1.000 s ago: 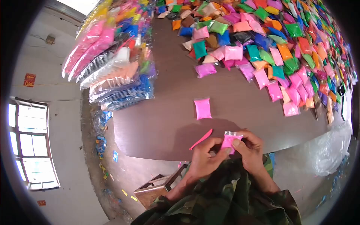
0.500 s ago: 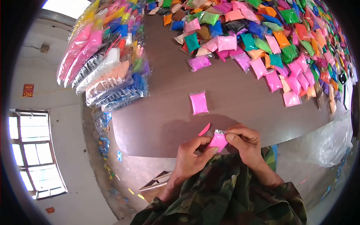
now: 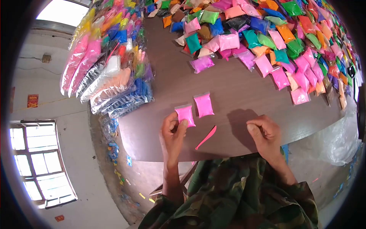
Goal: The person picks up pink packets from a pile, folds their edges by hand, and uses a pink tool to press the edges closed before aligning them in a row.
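Observation:
A small clear packet of pink clay (image 3: 185,114) is pinched between the thumb and fingers of my left hand (image 3: 173,133), at the table's near left. Just right of it lies a second pink packet (image 3: 204,105), flat on the table. A pink plastic knife (image 3: 207,137) rests slanted on the tabletop between my two hands, nearer the left one. My right hand (image 3: 265,135) hovers over the near right part of the table, its fingers curled in against the thumb, and nothing shows in it.
Many small colourful packets (image 3: 263,61) are heaped across the back and right of the brown table (image 3: 171,84). Larger filled plastic bags (image 3: 110,82) are stacked at the left edge. A clear plastic sheet (image 3: 337,141) hangs beyond the right edge.
My left hand has carried the pink packet left and away from me, beside the other one. My right hand has let go of it and moved right. The plastic knife now lies fully visible.

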A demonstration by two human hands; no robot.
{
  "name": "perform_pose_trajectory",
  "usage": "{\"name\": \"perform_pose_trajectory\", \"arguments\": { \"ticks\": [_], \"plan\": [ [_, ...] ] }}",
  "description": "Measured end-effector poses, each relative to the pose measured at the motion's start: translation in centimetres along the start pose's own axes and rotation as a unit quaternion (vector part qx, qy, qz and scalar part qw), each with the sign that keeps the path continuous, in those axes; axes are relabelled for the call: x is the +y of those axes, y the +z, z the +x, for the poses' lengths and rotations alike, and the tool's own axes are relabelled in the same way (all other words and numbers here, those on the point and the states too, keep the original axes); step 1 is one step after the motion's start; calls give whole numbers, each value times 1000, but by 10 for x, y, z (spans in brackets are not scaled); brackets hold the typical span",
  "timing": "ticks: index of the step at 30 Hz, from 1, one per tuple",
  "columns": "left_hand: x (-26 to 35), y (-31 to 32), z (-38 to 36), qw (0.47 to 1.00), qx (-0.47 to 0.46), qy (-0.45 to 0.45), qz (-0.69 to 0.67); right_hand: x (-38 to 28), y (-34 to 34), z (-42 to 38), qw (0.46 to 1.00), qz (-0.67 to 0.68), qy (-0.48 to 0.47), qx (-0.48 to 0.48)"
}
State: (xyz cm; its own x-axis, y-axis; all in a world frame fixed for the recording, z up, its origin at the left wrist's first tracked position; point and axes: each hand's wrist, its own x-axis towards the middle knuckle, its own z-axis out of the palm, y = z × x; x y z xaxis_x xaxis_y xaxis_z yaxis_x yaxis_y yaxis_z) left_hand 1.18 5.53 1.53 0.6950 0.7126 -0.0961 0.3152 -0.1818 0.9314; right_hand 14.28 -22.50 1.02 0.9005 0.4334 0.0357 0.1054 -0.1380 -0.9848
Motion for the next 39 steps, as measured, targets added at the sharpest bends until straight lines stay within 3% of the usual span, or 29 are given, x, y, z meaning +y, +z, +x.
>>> {"name": "perform_pose_trajectory", "arguments": {
  "ticks": [8,11,14,20,23,27,31,39],
  "plan": [
    [4,14,6,995,22,12,96,1,7,2,998,-30,-58,5],
    [4,23,10,976,60,83,193,1,6,3,997,-36,-63,-7],
    [11,28,12,965,57,92,238,2,7,3,997,-37,-70,-3],
    [21,27,7,968,75,94,221,-2,10,2,994,-61,-87,0],
    [17,23,3,956,46,170,233,-4,19,5,988,-88,-125,-9],
    [0,20,7,931,23,238,275,-16,40,30,942,-201,-263,-50],
    [2,24,13,921,22,266,284,-15,73,62,907,-267,-315,-81],
    [3,30,13,905,35,286,313,3,75,60,894,-303,-312,-105]
  ]
}}
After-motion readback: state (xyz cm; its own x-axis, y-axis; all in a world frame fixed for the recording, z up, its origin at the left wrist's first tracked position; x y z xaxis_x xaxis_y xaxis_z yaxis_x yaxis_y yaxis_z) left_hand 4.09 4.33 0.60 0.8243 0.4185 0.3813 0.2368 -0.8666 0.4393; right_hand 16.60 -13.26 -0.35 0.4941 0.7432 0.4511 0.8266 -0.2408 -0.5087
